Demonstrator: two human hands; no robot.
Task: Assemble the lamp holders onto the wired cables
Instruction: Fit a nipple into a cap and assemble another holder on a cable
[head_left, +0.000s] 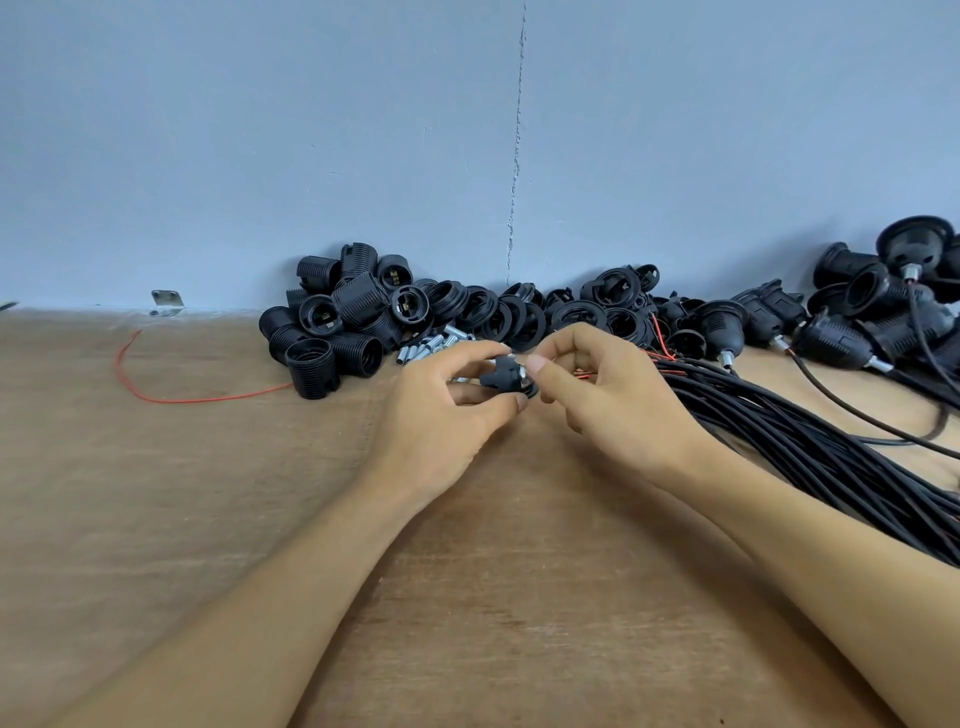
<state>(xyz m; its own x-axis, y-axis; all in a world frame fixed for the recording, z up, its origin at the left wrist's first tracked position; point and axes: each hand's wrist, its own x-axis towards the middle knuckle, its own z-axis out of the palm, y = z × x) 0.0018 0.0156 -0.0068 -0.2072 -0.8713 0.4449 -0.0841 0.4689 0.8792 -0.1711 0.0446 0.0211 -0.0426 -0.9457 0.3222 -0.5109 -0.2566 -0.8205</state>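
A small black lamp holder cap (503, 375), silvery metal at one end, is pinched between the left hand (441, 410) and right hand (608, 400) above the counter (208, 493). Black threaded lamp holder shells (332, 322) lie heaped behind; a bundle of black cables (810, 447) with red wire ends stretches rightward, beside finished holders (831, 340) already on cables

Open run of desk (182, 519) across the left and near middle, crossed only by a thin red wire (208, 399) lying flat toward the far left. Blocked along the back, against the wall (311, 130), by a heap of threaded holders (332, 322), then rings (519, 312) with small metal tubes (426, 348) in front, then wired holders (883, 312) at far right. Closed on the right by a thick bundle of black cables (805, 441) fanning to the near right edge, and mid-desk by the left grip (447, 400) and right grip (602, 395) meeting on a small black cap (501, 376), leaving a wedge of desk between the forearms.
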